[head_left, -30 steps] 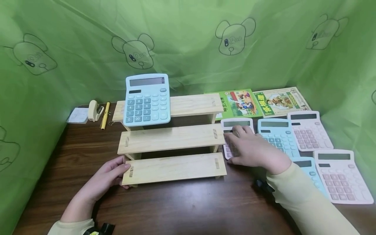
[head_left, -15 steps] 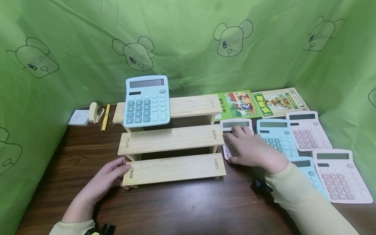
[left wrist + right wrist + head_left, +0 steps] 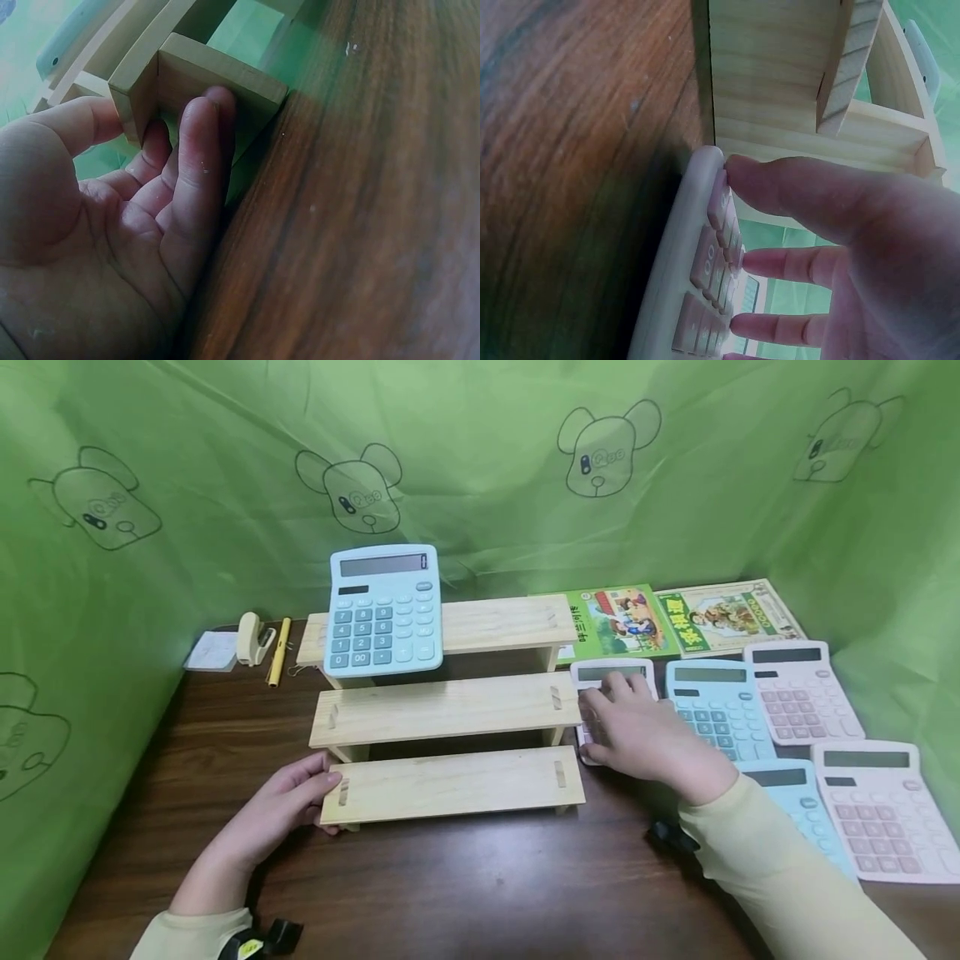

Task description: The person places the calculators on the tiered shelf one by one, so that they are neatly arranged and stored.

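Note:
A three-step wooden shelf [image 3: 450,787] stands on the dark table. My left hand [image 3: 288,802] grips the left end of its lowest board, the thumb on top and the fingers underneath, as the left wrist view shows. On the top step a light blue calculator [image 3: 384,610] leans back with its display upward. A pink calculator [image 3: 612,672] lies flat beside the shelf's right end. My right hand [image 3: 637,731] rests on it from above, partly hiding its keys. In the right wrist view the thumb [image 3: 780,184] touches its near edge and extended fingertips touch the keys.
To the right lie more calculators, blue [image 3: 720,710] and pink [image 3: 873,814]. Two picture books [image 3: 626,625] lie behind them. At the back left are a white paper [image 3: 212,652], a cream stapler [image 3: 252,639] and a yellow pen [image 3: 280,652]. Green cloth [image 3: 480,468] encloses the table.
The head view has shifted slightly. My right thumb sits a little further up on the pink calculator. The left hand keeps its hold, and the shelf and the other calculators stay put.

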Action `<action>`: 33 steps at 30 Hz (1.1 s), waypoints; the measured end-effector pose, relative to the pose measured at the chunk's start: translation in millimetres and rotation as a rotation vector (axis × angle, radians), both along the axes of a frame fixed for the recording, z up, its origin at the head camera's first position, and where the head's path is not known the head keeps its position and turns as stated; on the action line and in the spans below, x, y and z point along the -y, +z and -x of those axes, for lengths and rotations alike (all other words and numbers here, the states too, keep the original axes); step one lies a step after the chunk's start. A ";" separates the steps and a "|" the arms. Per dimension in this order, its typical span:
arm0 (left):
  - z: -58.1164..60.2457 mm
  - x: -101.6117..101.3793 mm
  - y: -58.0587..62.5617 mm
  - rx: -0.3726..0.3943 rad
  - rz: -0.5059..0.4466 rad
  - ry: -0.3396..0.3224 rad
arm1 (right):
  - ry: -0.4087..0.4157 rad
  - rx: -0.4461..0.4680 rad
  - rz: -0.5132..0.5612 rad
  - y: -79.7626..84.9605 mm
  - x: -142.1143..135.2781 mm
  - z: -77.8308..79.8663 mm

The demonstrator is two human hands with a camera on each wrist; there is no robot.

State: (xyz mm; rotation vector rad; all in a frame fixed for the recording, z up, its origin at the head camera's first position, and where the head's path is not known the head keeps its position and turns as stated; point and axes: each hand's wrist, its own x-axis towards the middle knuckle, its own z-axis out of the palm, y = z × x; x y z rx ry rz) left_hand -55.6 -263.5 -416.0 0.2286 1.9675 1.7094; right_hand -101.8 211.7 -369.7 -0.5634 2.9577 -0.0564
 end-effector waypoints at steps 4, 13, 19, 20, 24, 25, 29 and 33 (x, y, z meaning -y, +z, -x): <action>-0.2 -1.0 -0.3 0.006 0.014 0.014 | 0.007 -0.004 -0.003 -0.3 0.1 -0.9; -0.5 -1.4 -2.3 0.013 0.016 0.013 | 0.043 0.004 -0.026 -0.4 -1.2 -4.5; 0.0 -0.8 -1.4 0.000 0.006 0.002 | 0.051 0.003 -0.032 1.0 -1.2 -4.1; 0.2 -0.7 -1.4 -0.001 0.004 -0.003 | 0.052 0.004 -0.032 1.4 -1.3 -4.1; 0.5 -0.7 -0.3 0.006 0.014 0.019 | 0.057 0.003 -0.029 2.8 -0.8 -3.9; 0.7 -0.6 0.1 0.006 0.016 0.024 | 0.058 0.002 -0.026 3.1 -0.6 -3.8; 1.3 -0.2 -0.8 0.007 0.015 0.023 | 0.058 -0.001 -0.022 3.7 0.6 -4.0; 0.9 -0.6 -2.2 0.024 0.019 0.023 | 0.056 -0.005 -0.023 2.7 0.7 -4.8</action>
